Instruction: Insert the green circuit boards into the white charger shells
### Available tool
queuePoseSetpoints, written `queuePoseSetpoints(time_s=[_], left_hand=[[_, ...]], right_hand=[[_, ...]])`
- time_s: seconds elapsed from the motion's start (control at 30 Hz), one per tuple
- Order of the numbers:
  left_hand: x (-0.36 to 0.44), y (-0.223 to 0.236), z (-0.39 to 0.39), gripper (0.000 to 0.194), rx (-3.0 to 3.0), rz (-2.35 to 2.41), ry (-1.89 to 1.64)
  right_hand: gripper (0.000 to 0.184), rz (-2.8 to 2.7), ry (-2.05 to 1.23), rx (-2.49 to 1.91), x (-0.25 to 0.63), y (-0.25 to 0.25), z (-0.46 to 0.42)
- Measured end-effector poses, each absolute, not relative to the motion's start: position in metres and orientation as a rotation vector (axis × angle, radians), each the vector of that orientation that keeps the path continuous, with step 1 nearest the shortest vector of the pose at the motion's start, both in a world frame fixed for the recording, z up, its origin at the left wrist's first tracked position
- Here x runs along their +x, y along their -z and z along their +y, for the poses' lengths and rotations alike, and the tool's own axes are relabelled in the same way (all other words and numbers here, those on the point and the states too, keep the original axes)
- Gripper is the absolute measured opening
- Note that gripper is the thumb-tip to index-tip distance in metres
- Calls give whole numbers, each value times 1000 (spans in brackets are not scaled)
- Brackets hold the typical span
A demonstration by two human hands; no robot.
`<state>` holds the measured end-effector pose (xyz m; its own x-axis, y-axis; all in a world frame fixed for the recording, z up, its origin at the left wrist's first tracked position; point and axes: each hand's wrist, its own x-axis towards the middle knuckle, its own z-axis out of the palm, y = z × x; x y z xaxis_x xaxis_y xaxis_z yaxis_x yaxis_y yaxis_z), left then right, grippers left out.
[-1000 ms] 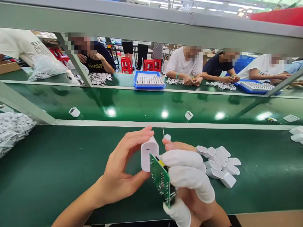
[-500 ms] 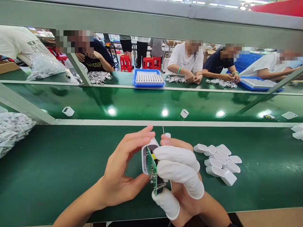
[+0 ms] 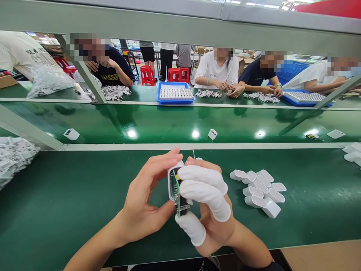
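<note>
Your left hand (image 3: 149, 199) is clamped around a white plastic case (image 3: 170, 184), fingertips over the top and thumb at the lower end. Your right hand (image 3: 208, 212) is clamped on a green circuit board (image 3: 176, 194), with white covers (image 3: 207, 197) on the thumb and two of the fingers. The board stands upright at the case's mouth, its far edge seemingly just inside and its lower end sticking out; your fingers hide how deep it sits.

Both hands are above the green table (image 3: 70, 195). Just behind your right hand a small white piece (image 3: 199, 158) shows, mostly hidden. To your right lies a cluster of white cases (image 3: 261, 190), most touching one another. At your far left is a heap of white parts (image 3: 15, 158).

Beyond a pale strip, two cases, one at left (image 3: 71, 134) and one near the middle (image 3: 213, 134), lie well apart on a shiny green surface (image 3: 158, 124). Across from you, a blue tray (image 3: 175, 101) holds rows of small parts, and a person in a white shirt (image 3: 217, 71) works over a small pile (image 3: 208, 93).
</note>
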<state>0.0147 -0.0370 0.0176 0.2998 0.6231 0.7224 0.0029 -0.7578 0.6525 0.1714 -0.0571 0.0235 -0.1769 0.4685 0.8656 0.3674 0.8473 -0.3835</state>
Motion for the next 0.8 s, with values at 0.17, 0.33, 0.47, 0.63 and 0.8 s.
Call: queuePoseSetpoints(time_s=[0.17,0.33,0.47,0.63,0.8], left_hand=[[14,-15,-35,66,2009,560,-1466],[17,-4,-30,64,1970,598,-1458],[21,0,-22,58,2017,637,-1490],[25,3,-14,58,2270,576,-1645],[28,4,-11,53,2477,569,-1750]], right_hand=[[33,-1793,-216,-608,171,-24,-60],[47,-1776,-394,-709,173,-11,-61],[43,-1620,-664,-759,171,1,-55],[63,-1402,-1225,-841,184,11,-42],[50,-1516,-1313,-773,203,29,-19]])
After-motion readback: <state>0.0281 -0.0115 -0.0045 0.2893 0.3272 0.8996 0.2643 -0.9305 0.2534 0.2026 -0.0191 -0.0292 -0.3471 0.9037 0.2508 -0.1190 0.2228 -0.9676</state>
